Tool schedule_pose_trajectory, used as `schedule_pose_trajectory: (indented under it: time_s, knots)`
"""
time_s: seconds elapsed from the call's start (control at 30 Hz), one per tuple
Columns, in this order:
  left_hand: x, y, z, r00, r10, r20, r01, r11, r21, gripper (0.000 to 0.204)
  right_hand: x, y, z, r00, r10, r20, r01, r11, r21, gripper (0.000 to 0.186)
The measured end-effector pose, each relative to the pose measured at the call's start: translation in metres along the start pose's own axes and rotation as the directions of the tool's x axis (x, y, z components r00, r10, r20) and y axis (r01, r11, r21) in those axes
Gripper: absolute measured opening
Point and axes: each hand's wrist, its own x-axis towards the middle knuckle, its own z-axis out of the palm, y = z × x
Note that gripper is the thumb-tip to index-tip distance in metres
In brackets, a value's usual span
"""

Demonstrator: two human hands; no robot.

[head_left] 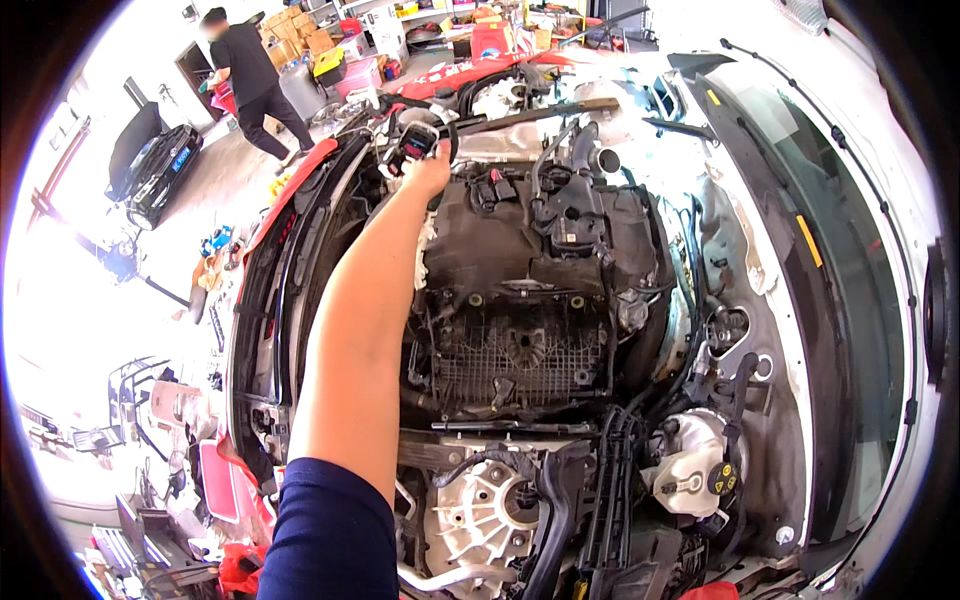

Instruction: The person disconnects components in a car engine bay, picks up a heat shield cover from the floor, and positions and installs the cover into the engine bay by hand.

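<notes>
My left arm reaches far forward across the left side of an opened engine bay. At its end my left hand [430,172] is closed around a small black, block-shaped device [416,142] with red marks and a pale edge. The hand hides part of it, so its exact kind is unclear. Beside the hand lies the dark engine cover [480,240], with hoses and connectors on its right. Nearer to me is a black ribbed intake manifold [510,360]. My right hand is not in view.
A white fluid reservoir [685,485] with a black cap sits at the near right, next to black hoses [605,490]. The windshield [820,230] runs along the right. Far left, a person [255,80] walks past a dark car [160,165]. Boxes [290,35] stand behind.
</notes>
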Motion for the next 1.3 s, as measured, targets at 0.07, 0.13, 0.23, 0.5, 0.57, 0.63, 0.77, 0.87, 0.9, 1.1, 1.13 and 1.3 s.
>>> schedule_pose_trajectory:
  time_s: [0.07,0.13,0.23,0.5,0.57,0.63,0.77,0.87,0.9,1.1,1.13,1.3]
  knots:
    - [-0.010,-0.005,-0.008,0.991,-0.071,-0.112,0.052,0.985,-0.165,0.105,-0.001,-0.002,-0.003,0.997,0.067,0.035,-0.067,0.998,-0.003,0.014]
    - [-0.024,-0.015,-0.018,0.994,-0.100,-0.046,0.089,0.975,-0.201,0.113,-0.002,-0.004,-0.006,0.997,0.054,0.052,-0.052,0.998,-0.029,0.013]
    - [-0.071,-0.033,-0.017,0.973,-0.157,-0.169,0.078,0.914,-0.399,0.128,-0.002,-0.005,-0.007,0.995,0.078,0.056,-0.078,0.997,-0.009,0.014]
    - [-0.333,-0.059,0.026,0.887,0.304,-0.348,-0.405,0.874,-0.269,0.034,-0.002,0.002,0.002,0.999,0.022,0.032,-0.021,1.000,-0.005,0.013]
    - [-0.377,-0.055,0.029,0.957,0.288,-0.026,-0.253,0.790,-0.558,0.025,-0.004,0.004,0.004,0.999,0.014,0.042,-0.014,1.000,0.008,0.013]
    - [-0.405,-0.047,0.022,0.862,0.222,0.456,0.210,0.662,-0.719,0.036,-0.006,0.005,0.006,0.999,0.011,0.035,-0.012,1.000,0.010,0.013]
    - [-0.430,-0.021,-0.003,0.797,0.332,0.505,0.040,0.805,-0.592,0.034,-0.008,0.003,0.005,1.000,0.018,0.017,-0.018,1.000,0.013,0.012]
    - [-0.445,-0.006,-0.017,0.756,0.534,0.379,-0.281,0.787,-0.550,0.029,-0.007,0.001,0.001,1.000,-0.017,0.012,0.017,1.000,-0.002,0.011]
    - [-0.449,-0.005,-0.019,0.760,0.547,0.351,-0.325,0.788,-0.524,0.028,-0.006,0.000,0.000,1.000,-0.014,0.013,0.014,1.000,0.002,0.011]
    - [-0.463,-0.021,-0.017,0.848,0.366,0.383,-0.211,0.897,-0.389,0.028,-0.002,-0.004,-0.007,0.998,0.018,0.060,-0.016,0.999,-0.034,0.013]
    - [-0.464,-0.025,-0.014,0.847,0.355,0.396,-0.191,0.898,-0.396,0.027,-0.001,-0.004,-0.008,0.998,0.014,0.066,-0.011,0.999,-0.034,0.013]
    - [-0.475,-0.028,0.001,0.883,0.299,0.363,-0.147,0.908,-0.393,0.026,0.004,-0.001,-0.013,0.992,-0.002,0.126,-0.001,1.000,0.025,0.013]
